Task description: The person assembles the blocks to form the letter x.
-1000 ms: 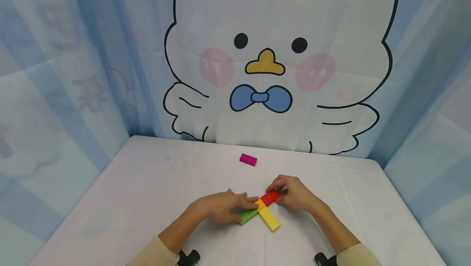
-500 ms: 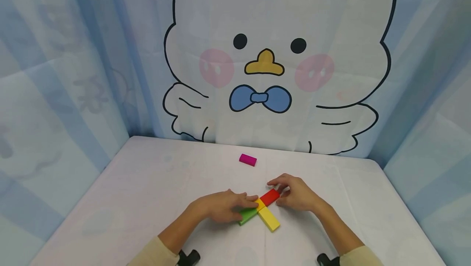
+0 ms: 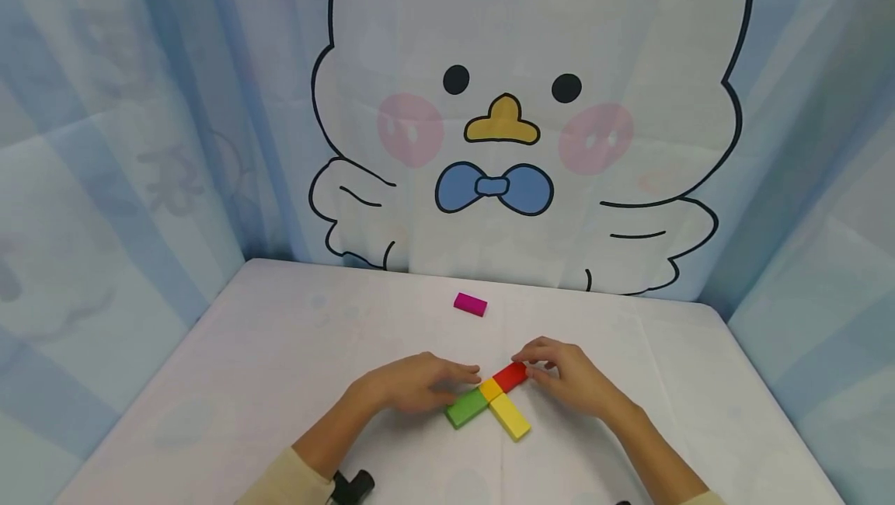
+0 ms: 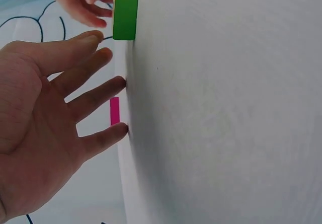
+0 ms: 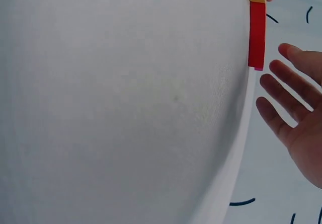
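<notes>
Several coloured blocks lie joined end to side on the table in the head view. A green block, a small orange block and a red block form a diagonal row; a yellow block extends from its middle toward the person. Beside the green block, my left hand is open with fingers spread; the left wrist view shows its fingertips low at the tabletop, apart from the green block. My right hand is relaxed at the red block's outer end, holding nothing; in its wrist view the fingers spread near the red block.
A magenta block lies alone near the back of the white-covered table. Behind the table hangs a curtain with a cartoon bird, and blue-white curtains stand at both sides. A black wrist mount shows by the left sleeve.
My left hand has lifted off the green and orange blocks and drawn back left. The right hand has let go of the red block and shifted slightly right. The joined blocks have moved slightly left.
</notes>
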Demonstrator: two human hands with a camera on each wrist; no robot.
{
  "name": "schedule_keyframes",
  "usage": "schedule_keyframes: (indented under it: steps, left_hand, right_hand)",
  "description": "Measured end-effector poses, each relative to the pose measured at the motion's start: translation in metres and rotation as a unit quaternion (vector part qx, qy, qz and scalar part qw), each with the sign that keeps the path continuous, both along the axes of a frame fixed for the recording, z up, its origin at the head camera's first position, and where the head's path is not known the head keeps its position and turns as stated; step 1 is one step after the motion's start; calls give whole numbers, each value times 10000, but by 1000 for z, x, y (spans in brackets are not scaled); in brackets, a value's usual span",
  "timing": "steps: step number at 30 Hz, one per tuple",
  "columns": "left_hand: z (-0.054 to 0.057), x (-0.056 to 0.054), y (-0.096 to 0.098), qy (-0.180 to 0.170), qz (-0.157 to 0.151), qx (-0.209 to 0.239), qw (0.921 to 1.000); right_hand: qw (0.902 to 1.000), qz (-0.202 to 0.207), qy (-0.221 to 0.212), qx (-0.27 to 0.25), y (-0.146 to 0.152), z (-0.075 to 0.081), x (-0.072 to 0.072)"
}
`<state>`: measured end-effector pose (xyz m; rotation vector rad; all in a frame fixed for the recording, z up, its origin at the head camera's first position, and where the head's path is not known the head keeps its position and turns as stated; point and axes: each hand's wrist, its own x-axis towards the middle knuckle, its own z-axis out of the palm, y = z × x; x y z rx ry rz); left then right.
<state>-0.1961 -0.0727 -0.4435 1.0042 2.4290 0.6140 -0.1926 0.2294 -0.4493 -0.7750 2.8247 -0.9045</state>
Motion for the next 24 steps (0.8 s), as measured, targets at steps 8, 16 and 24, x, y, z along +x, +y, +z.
schedule_keyframes:
  steps: [8,16,24]
  left_hand:
    - [-2,-6,-5,156,45,137,9998]
    - [0,-8,-9,313,81,175,9993]
    - [2,-13,-12,391,80,219,9990]
  right_hand:
    - [9983,457,107,357,-3,4,14]
    - [9930,996,-227,589,-6,8,29]
    - [9863,1376,-433,802,-6,6,39]
